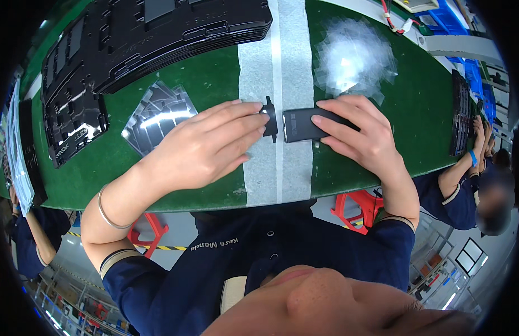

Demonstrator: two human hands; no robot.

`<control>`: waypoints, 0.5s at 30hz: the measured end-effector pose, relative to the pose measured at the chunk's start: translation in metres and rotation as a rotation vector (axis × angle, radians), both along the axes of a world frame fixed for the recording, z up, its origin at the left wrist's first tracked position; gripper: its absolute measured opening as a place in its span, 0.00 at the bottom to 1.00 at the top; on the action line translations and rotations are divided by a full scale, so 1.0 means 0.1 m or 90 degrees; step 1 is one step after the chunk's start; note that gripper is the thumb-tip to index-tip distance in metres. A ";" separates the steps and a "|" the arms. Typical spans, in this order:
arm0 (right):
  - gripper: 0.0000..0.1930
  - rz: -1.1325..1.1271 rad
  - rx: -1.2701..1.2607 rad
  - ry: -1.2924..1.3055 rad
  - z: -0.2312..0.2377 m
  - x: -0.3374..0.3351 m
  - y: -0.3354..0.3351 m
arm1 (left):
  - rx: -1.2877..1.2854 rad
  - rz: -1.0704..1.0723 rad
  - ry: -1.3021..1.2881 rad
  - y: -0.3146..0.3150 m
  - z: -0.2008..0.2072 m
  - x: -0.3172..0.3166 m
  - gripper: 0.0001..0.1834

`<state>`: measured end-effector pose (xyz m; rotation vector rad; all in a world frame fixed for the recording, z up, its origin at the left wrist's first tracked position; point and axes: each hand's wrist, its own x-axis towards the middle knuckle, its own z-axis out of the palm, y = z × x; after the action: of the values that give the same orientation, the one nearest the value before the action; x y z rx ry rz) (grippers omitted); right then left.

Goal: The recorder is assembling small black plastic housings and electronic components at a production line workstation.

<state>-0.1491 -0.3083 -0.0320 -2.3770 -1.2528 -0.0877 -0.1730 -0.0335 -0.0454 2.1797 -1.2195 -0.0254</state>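
Both my hands are over a pale strip of cloth (259,173) that runs across the green table. My left hand (200,145) has its fingers pressed together, their tips on a small, thin black piece (269,120) with narrow tabs at its ends. My right hand (363,131) grips a flat black rectangular block (300,124) by its right end, thumb and fingers around it. The block's left end faces the thin piece, with a small gap between them. My left fingers partly cover the thin piece, and my right fingers hide the block's far end.
Stacked black plastic trays (175,45) fill the far left. Clear film sheets (156,120) lie left of my left hand, and a heap of clear film pieces (355,56) lies beyond my right hand. Another black tray (460,115) is at the right edge, near a co-worker's arm (458,173).
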 end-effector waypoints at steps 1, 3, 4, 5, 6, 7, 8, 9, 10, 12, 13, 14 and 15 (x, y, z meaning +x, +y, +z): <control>0.19 0.000 -0.001 0.010 0.00 0.01 0.00 | 0.006 -0.008 0.008 0.00 0.00 0.01 0.23; 0.19 -0.004 -0.004 0.046 0.02 0.04 -0.01 | 0.002 -0.009 0.030 0.00 -0.01 0.03 0.23; 0.19 -0.011 -0.011 0.066 0.02 0.04 -0.02 | 0.008 -0.006 0.032 -0.01 -0.01 0.02 0.23; 0.19 -0.009 -0.012 0.075 0.03 0.05 -0.01 | 0.013 -0.002 0.033 -0.02 -0.01 0.02 0.23; 0.19 -0.017 -0.014 0.080 0.04 0.05 0.00 | 0.024 0.002 0.026 -0.02 -0.01 0.02 0.22; 0.19 -0.025 -0.016 0.084 0.05 0.05 0.01 | 0.023 0.002 0.035 -0.02 -0.02 0.02 0.22; 0.20 -0.025 -0.018 0.101 0.06 0.05 0.01 | 0.029 -0.008 0.023 -0.01 -0.02 0.03 0.21; 0.20 -0.025 -0.018 0.109 0.05 0.06 0.02 | 0.035 -0.018 0.011 -0.01 -0.02 0.04 0.19; 0.20 -0.022 -0.020 0.114 0.06 0.06 0.02 | 0.049 -0.016 0.002 -0.01 -0.01 0.04 0.17; 0.21 -0.012 -0.019 0.121 0.06 0.07 0.01 | 0.059 -0.020 0.009 -0.01 -0.01 0.04 0.16; 0.21 -0.012 -0.020 0.126 0.05 0.08 0.01 | 0.071 -0.022 0.012 -0.01 0.00 0.04 0.15; 0.21 -0.011 -0.015 0.127 0.05 0.08 0.02 | 0.070 -0.018 0.023 -0.02 0.00 0.04 0.15; 0.21 -0.009 -0.010 0.126 0.04 0.08 0.02 | 0.069 -0.019 0.027 -0.02 0.00 0.04 0.15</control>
<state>-0.1412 -0.3063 -0.0281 -2.3422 -1.1472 0.1499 -0.1692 -0.0350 -0.0451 2.2421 -1.2537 -0.1522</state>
